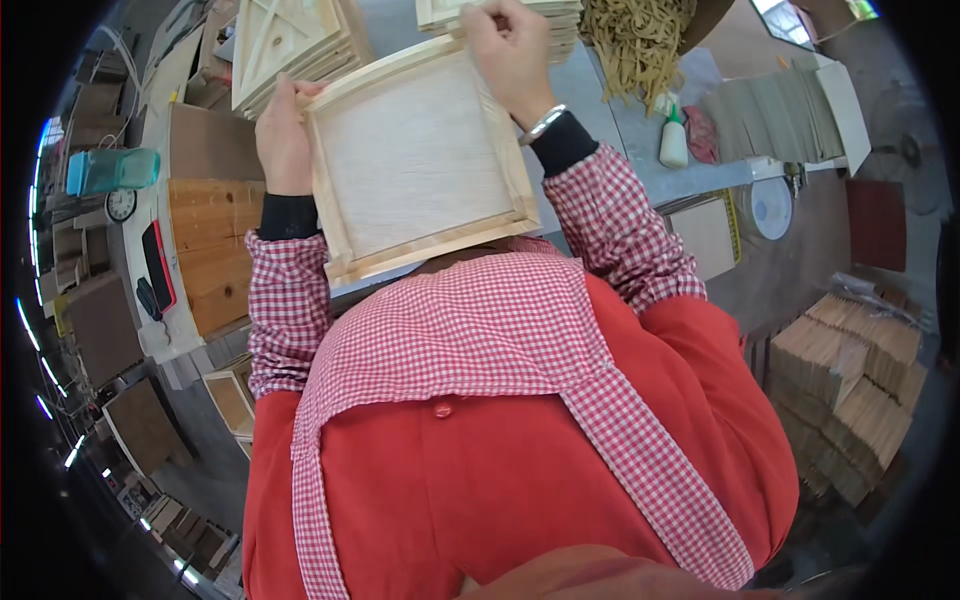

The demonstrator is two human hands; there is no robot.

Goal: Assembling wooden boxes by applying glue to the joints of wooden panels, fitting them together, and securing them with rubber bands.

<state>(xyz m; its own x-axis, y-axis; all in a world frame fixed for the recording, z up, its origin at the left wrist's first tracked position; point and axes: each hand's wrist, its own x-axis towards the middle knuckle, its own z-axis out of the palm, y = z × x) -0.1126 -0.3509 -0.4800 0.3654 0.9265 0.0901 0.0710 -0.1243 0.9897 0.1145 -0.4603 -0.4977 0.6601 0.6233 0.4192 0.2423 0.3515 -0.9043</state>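
Note:
A shallow square wooden frame [415,150] with a thin pale panel inside is held up, tilted, in front of my chest. My left hand [283,140] is closed on its far left corner, with the thumb near the rim. At the far right corner my right hand [512,68] is closed with curled fingers against the frame's side; some fingertips are hidden. Beyond the frame, a stack of wooden panels [290,40] with crossed strips lies at the left. Another stack of panels [560,22] sits behind my right hand.
Tan rubber bands [635,35] lie heaped at the far right. Near them are a white squeeze bottle [673,140] with a green tip, a pink cloth [701,133] and layered grey-green sheets [770,115]. Bundled wood pieces [845,390] stand at the right; a clock [121,205] is at the left.

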